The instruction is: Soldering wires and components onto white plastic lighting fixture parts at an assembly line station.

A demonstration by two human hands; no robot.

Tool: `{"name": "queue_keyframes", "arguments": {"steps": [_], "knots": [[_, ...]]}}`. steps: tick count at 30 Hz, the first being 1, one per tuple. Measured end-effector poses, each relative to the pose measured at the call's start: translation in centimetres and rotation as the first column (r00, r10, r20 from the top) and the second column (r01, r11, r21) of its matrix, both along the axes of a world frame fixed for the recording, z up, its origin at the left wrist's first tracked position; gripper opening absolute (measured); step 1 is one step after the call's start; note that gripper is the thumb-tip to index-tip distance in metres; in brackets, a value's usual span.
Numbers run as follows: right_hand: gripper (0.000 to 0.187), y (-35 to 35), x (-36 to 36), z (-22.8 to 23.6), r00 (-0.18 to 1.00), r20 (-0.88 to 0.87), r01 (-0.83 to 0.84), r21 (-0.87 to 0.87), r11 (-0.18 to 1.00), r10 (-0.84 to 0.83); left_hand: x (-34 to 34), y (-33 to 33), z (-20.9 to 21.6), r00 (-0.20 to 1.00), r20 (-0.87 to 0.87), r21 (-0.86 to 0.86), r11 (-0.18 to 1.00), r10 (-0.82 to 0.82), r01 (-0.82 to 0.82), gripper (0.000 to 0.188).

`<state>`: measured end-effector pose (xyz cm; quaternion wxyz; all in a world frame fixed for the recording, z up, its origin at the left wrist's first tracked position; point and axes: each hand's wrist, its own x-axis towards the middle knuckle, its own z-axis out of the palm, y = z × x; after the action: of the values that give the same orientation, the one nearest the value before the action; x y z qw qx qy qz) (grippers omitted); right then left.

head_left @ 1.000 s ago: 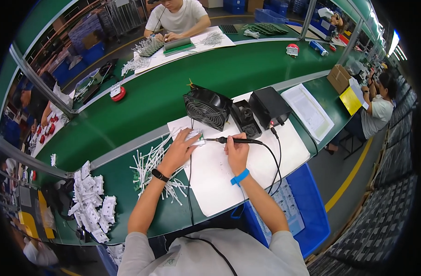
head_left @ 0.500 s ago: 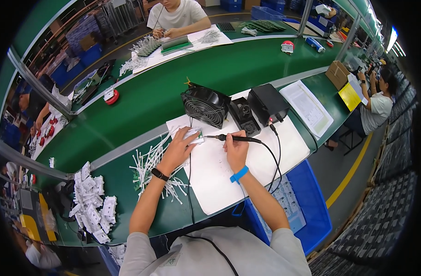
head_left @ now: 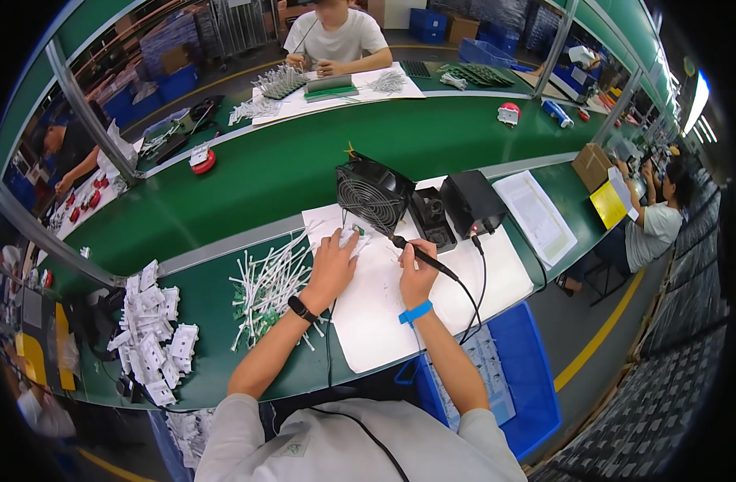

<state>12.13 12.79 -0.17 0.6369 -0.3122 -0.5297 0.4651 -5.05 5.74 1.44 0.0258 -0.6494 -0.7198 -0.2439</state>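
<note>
My left hand rests on the white sheet, its fingers holding down a small white plastic housing with a bit of green circuit board showing at its top. Fingers partly cover the housing. In my right hand is a black soldering iron, gripped like a pen. Its tip points up and left, close to the green board; whether it touches cannot be seen. Left of my left hand lies a heap of white wires with small green boards among them.
Behind my hands stand a black fan, an iron stand and a black power box. White housings are piled at the left. Papers lie right; a blue bin sits below. Co-workers sit across and to both sides.
The soldering iron has gone from nearly level to slanting, its handle end lower. My left hand stays on the housing. The whole view has shifted slightly.
</note>
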Motion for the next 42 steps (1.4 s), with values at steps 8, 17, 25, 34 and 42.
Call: {"name": "queue_keyframes", "arguments": {"steps": [8,17,25,34,42], "knots": [[0.011,-0.5,-0.4,1.2,0.994,0.070,-0.081,-0.019,0.997,0.082,-1.0,-0.8,-1.0,0.990,0.137,0.157,0.988,-0.013,-0.009,0.038],[0.012,0.3,-2.2,0.4,0.961,0.261,0.057,0.121,0.991,-0.087,-1.0,-1.0,-1.8,0.980,0.197,0.220,0.975,-0.002,-0.042,0.033],[0.015,0.4,-2.7,-0.4,0.971,0.239,-0.025,0.032,0.999,0.017,-1.1,-0.8,-2.1,0.977,0.213,0.275,0.961,-0.019,-0.042,0.027],[0.018,0.5,-3.1,-0.3,0.968,0.233,-0.082,-0.059,0.995,0.093,-1.1,-0.8,-2.1,0.978,0.206,0.271,0.962,-0.018,-0.040,0.027],[0.020,0.3,-3.3,0.0,0.971,0.236,-0.045,0.006,0.999,0.043,-1.1,-1.0,-2.3,0.981,0.192,0.274,0.961,-0.013,-0.041,0.029]]}}
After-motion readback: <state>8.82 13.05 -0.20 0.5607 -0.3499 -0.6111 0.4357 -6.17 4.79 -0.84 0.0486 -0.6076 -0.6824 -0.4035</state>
